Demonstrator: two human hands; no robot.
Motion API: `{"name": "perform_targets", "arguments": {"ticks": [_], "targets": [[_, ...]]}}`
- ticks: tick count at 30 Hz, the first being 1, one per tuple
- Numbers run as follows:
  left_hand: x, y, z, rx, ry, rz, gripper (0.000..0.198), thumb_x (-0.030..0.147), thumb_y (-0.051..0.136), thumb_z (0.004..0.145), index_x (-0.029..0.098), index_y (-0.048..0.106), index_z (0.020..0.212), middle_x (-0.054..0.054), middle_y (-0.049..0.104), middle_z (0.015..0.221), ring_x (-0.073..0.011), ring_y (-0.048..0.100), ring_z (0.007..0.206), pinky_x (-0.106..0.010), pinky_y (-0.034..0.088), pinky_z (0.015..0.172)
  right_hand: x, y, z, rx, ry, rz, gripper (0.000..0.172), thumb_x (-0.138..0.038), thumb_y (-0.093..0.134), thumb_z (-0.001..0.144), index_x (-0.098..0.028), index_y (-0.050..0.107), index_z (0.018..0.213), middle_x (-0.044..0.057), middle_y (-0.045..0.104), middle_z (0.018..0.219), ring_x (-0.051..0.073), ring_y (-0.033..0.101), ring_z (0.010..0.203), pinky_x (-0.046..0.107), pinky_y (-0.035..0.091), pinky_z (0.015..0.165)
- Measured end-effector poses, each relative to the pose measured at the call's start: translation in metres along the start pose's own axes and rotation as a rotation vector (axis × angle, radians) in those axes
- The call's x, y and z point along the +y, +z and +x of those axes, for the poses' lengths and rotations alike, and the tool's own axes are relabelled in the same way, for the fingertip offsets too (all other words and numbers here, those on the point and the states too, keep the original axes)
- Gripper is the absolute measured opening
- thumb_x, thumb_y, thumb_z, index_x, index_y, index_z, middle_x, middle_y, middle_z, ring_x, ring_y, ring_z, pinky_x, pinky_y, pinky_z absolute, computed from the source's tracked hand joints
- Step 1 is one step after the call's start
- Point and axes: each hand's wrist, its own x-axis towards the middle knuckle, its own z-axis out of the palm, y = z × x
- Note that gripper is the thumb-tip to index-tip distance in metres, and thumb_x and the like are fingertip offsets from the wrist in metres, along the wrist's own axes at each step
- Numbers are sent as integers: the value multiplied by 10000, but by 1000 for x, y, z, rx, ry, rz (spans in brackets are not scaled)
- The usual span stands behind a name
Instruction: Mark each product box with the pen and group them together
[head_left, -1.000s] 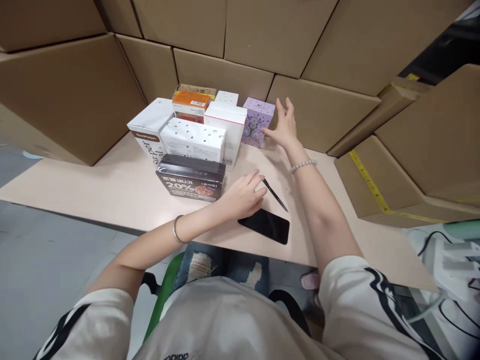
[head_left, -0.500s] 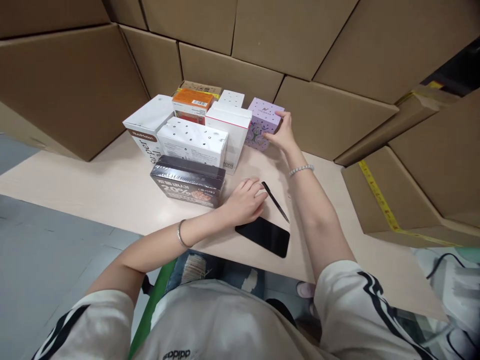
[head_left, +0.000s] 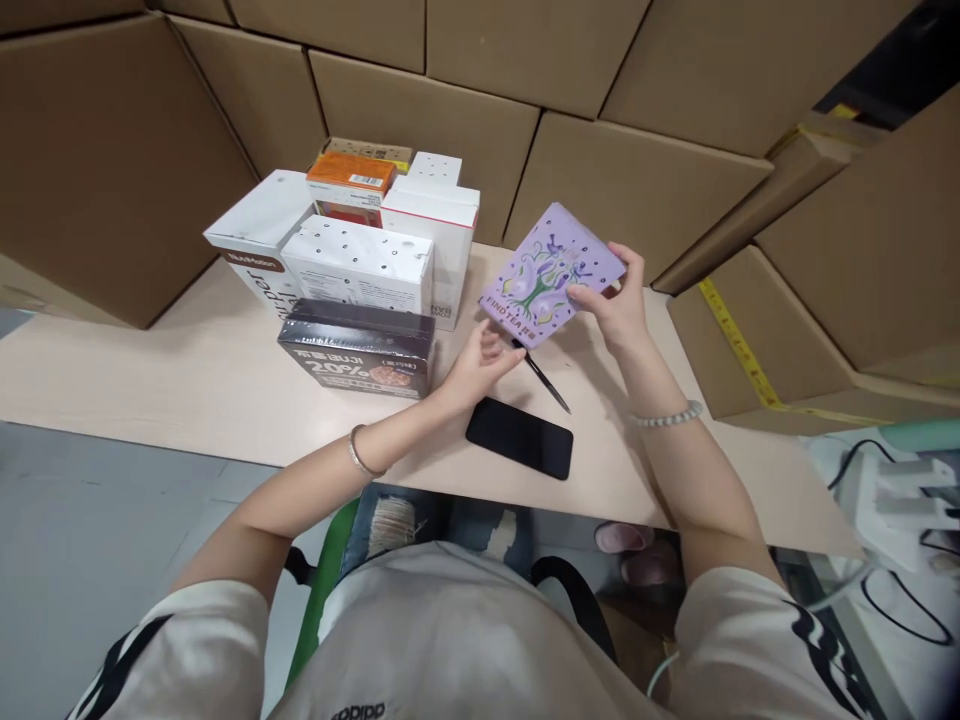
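A purple tea box (head_left: 551, 275) printed with a green and violet plant is held tilted above the table. My right hand (head_left: 621, 300) grips its right edge, thumb on the front face. Just below the box's lower left corner is my left hand (head_left: 480, 365), fingers apart and holding nothing; whether a fingertip touches the box I cannot tell. A black pen (head_left: 547, 382) lies beside the left hand, partly hidden at its upper end. Nearer me, a black phone (head_left: 519, 438) lies flat on the table.
Left of my hands stand a dark shrink-wrapped box (head_left: 356, 350), a white spotted box (head_left: 360, 260), a tall white box (head_left: 442, 240), another white box (head_left: 262, 225) and an orange-topped box (head_left: 351, 172). Large cardboard boxes (head_left: 420, 120) wall the back of the table (head_left: 150, 375).
My right hand has lifted the purple box off the table and brought it nearer, tilting its printed face up. My left hand has opened and moved up toward it. The view has shifted slightly.
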Motion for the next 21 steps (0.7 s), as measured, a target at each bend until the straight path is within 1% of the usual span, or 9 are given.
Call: {"name": "perform_targets", "arguments": {"ticks": [1, 3, 6, 8, 11, 13, 16, 18, 21], "targets": [[1, 4, 3, 13, 15, -96, 824, 442, 820, 848, 164, 436, 1522, -227, 573, 1561, -358, 586, 1463, -587, 468, 1262, -7, -3, -13, -25, 16, 17, 1142, -829, 914, 533, -382, 434, 1468, 106, 554, 1522, 396, 626, 1354, 684, 549, 1134], [5, 9, 7, -12, 68, -248, 739, 473, 857, 818, 218, 553, 1442, -166, 618, 1558, -364, 570, 1491, -595, 457, 1280, -20, -7, -34, -63, 51, 90, 1103, -807, 917, 557, -383, 466, 1470, 106, 560, 1542, 398, 611, 1386, 679, 534, 1160], [14, 13, 10, -91, 33, -381, 704, 485, 864, 815, 278, 610, 1438, -112, 646, 1561, -384, 569, 1502, -618, 526, 1223, -35, -6, -53, -65, 88, 223, 1054, -798, 901, 579, -389, 512, 1469, 99, 602, 1531, 406, 576, 1447, 682, 508, 1194], [16, 12, 11, -132, 8, -437, 729, 460, 852, 810, 284, 594, 1469, -108, 644, 1569, -394, 564, 1512, -615, 575, 1170, -39, -4, -59, -53, 82, 262, 1046, -812, 880, 590, -386, 532, 1479, 95, 622, 1519, 401, 558, 1474, 673, 480, 1226], [12, 8, 12, -157, -8, -469, 816, 400, 853, 760, 278, 543, 1505, -119, 621, 1594, -397, 573, 1507, -606, 610, 1121, -39, -2, -66, -31, 91, 274, 1072, -851, 845, 594, -379, 526, 1502, 91, 613, 1537, 395, 549, 1488, 656, 456, 1249], [8, 4, 13, -150, -48, -460, 910, 368, 873, 727, 270, 474, 1539, -148, 575, 1633, -396, 598, 1479, -600, 629, 1080, -36, 0, -70, 11, 131, 294, 1074, -870, 835, 583, -377, 529, 1487, 88, 616, 1535, 394, 549, 1490, 649, 456, 1250], [3, 0, 11, -123, -88, -451, 1015, 350, 902, 703, 253, 379, 1567, -196, 511, 1674, -381, 630, 1441, -583, 641, 1050, -31, 5, -75, 66, 191, 350, 994, -850, 841, 599, -374, 555, 1424, 81, 644, 1498, 383, 563, 1479, 636, 472, 1241], [2, -1, 9, -114, -94, -446, 1023, 355, 910, 700, 243, 374, 1564, -201, 512, 1669, -376, 629, 1443, -580, 634, 1064, -30, 9, -78, 76, 204, 377, 939, -836, 827, 636, -369, 558, 1405, 81, 657, 1476, 373, 570, 1473, 632, 473, 1240], [3, 0, 5, -124, -100, -442, 981, 375, 923, 689, 248, 449, 1538, -173, 561, 1633, -393, 602, 1474, -594, 604, 1119, -31, 12, -80, 74, 173, 357, 922, -875, 763, 681, -362, 549, 1417, 90, 663, 1442, 372, 575, 1462, 638, 457, 1248]]}}
